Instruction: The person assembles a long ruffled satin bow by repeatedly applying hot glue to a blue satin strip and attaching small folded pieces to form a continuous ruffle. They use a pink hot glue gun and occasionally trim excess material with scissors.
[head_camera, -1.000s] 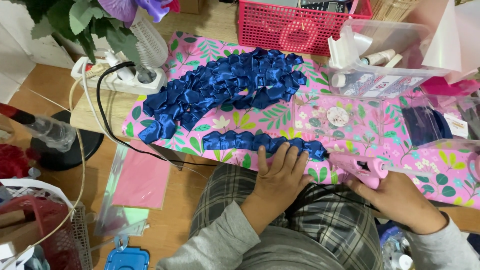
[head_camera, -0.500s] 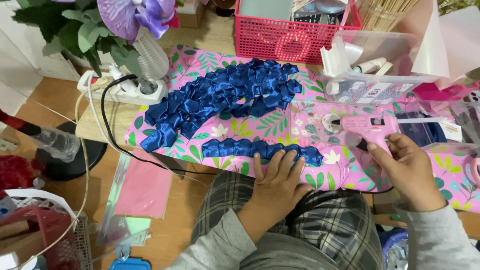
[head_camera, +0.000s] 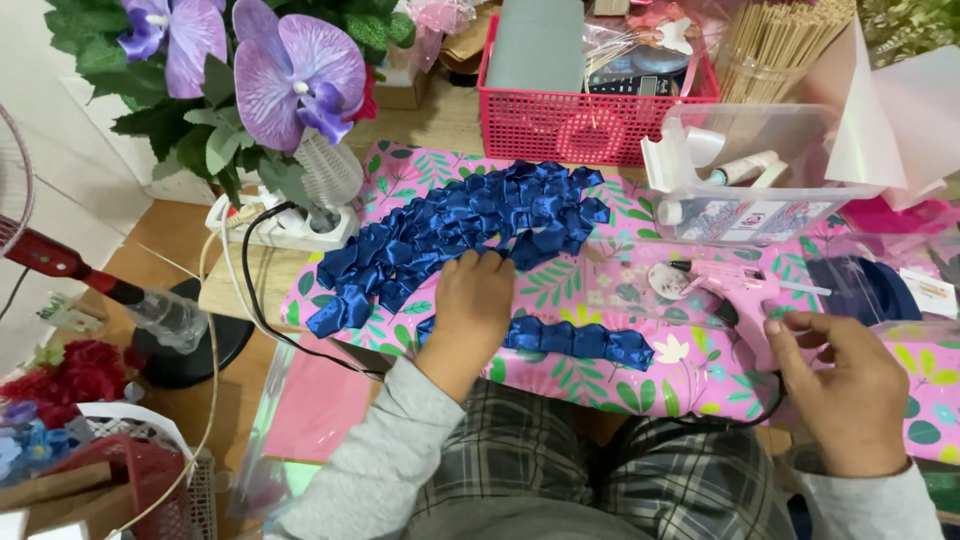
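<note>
A pile of folded dark blue satin ribbon pieces (head_camera: 470, 225) lies on a pink leaf-patterned board (head_camera: 690, 375) across my lap. My left hand (head_camera: 470, 310) reaches onto the pile's near edge with its fingertips curled among the pieces; whether it grips one is hidden. A short row of joined blue ribbon pieces (head_camera: 585, 340) lies just right of that hand. My right hand (head_camera: 850, 390) grips the handle of a pink glue gun (head_camera: 740, 295) that rests low over the board at the right.
A pink mesh basket (head_camera: 590, 125) and a clear plastic box (head_camera: 750, 185) stand behind the board. A white power strip (head_camera: 290, 232), a black cord (head_camera: 255, 300), artificial purple orchids (head_camera: 290, 70) and a fan stand (head_camera: 180, 340) are at the left. Bamboo sticks (head_camera: 780, 45) rise at the back right.
My left hand has left the ribbon row and moved up to the pile. My right hand has brought the glue gun down closer to the board and to me.
</note>
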